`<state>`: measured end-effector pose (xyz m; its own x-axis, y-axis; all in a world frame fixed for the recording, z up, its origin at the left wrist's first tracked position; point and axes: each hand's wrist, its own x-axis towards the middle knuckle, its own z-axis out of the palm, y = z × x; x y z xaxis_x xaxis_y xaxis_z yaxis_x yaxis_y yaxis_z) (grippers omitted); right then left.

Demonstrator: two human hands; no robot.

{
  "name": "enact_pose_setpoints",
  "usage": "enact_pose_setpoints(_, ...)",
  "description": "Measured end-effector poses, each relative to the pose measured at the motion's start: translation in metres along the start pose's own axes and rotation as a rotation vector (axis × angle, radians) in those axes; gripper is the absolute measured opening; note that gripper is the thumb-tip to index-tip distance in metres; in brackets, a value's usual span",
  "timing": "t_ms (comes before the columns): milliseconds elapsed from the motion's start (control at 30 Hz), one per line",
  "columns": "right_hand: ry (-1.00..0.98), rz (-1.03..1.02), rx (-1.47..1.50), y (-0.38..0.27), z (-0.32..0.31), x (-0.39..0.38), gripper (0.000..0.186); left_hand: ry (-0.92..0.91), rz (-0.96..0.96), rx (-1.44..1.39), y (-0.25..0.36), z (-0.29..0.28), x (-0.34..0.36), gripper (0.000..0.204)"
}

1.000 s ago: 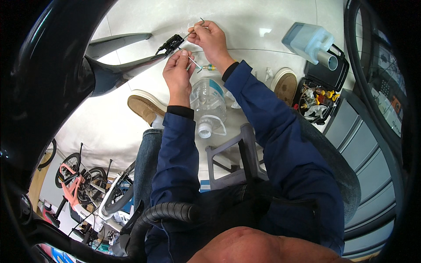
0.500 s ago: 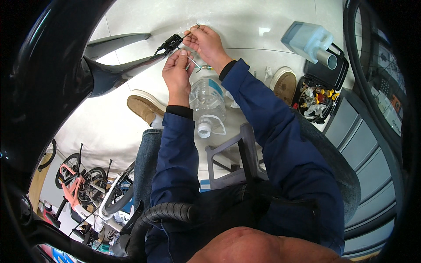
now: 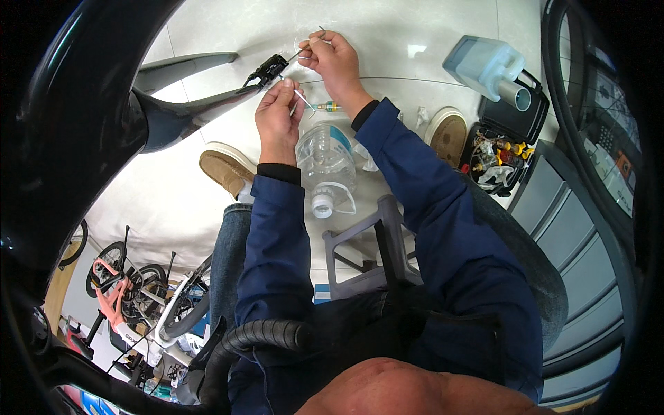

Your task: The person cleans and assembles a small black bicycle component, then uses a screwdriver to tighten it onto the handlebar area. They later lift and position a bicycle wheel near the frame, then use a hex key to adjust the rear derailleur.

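A black brake caliper [image 3: 268, 70] sits at the end of a glossy dark bicycle fork [image 3: 187, 112]. Just below it, my left hand [image 3: 278, 121] pinches a silver L-shaped hex key [image 3: 303, 100], whose bent end points down to the right. My right hand [image 3: 337, 68] is up and to the right of the caliper. Its fingers close on a thin, dark hex key [image 3: 296, 55], with one end toward the caliper and the bent end sticking out above the fingertips. Whether either key's tip sits in a bolt is too small to tell.
Below my hands lies a large clear plastic bottle [image 3: 325, 162], near a small yellow-green tube [image 3: 328, 106]. A grey stool [image 3: 339, 280] stands between my legs. At the right are a bluish jug [image 3: 477, 62] and an open toolbox [image 3: 508, 155]. Bicycles [image 3: 138, 297] stand lower left.
My right hand has moved slightly up and to the right with its hex key, a little farther from the caliper. My left hand has barely shifted.
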<state>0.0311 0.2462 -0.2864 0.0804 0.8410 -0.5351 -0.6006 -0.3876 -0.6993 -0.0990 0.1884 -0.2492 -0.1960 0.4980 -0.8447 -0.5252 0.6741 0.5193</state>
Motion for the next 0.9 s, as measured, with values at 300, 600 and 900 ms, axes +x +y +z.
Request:
enact_pose_setpoints(300,-0.158,-0.255,-0.656,-0.011,0.001,-0.001,0.016,-0.062,0.001,-0.092,-0.003,-0.003,0.003,0.008)
enact_pose_setpoints(600,-0.360,-0.153,-0.801,-0.015,0.023,0.010,0.023,-0.051,0.011,-0.116,-0.006,-0.004,0.004,0.009)
enact_pose_setpoints(900,-0.409,-0.098,-1.034,-0.009,0.026,0.035,0.023,-0.060,0.015,-0.088,-0.005,-0.004,0.004,0.010)
